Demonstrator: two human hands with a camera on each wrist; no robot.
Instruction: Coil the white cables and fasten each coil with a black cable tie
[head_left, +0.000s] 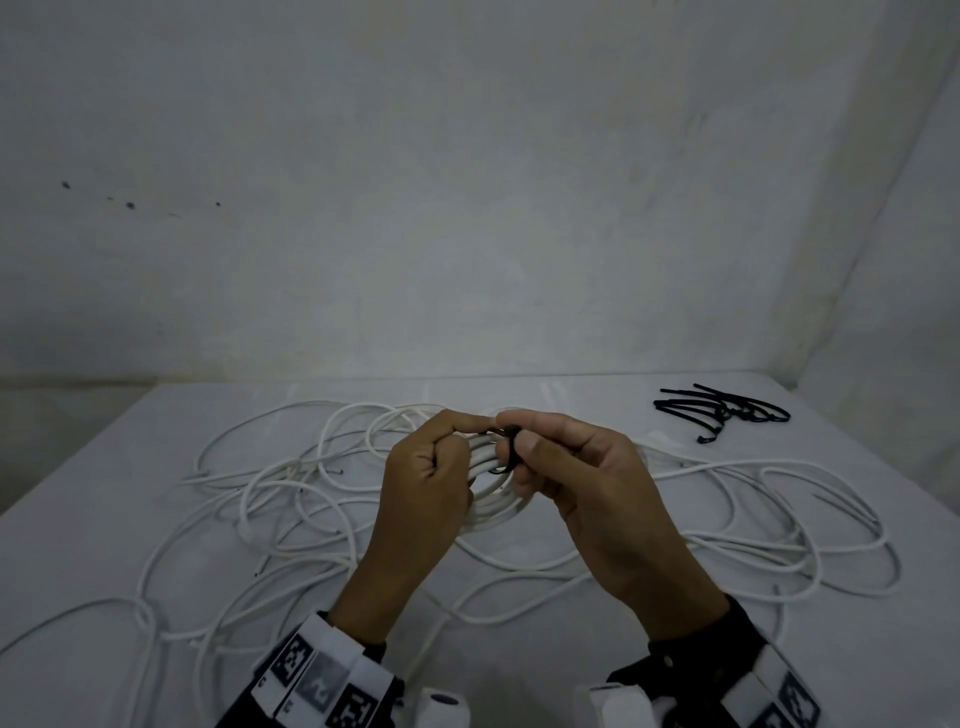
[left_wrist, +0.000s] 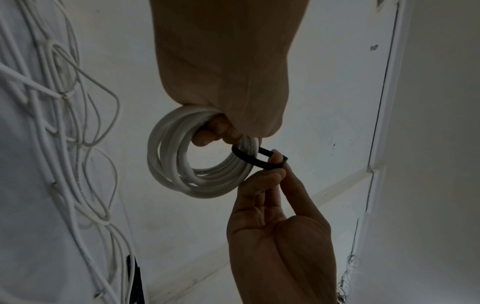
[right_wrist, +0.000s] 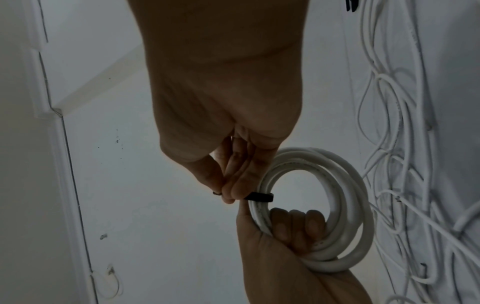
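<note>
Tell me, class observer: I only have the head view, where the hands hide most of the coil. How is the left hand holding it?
Observer: The left hand has its fingers curled through the coil.
Operator: Is the tie around it?
Observer: Yes, the black tie loops the coil's strands; the right hand pinches its ends.
Operator: Does the coil touch the table?
Observer: No, it hangs in the air, with the wall showing through its middle.

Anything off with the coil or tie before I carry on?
Nothing stands out. The left hand grips a neat coil; the right hand pinches the tie looped round it. Loose cables sprawl tangled on the table, with spare ties far right.
</note>
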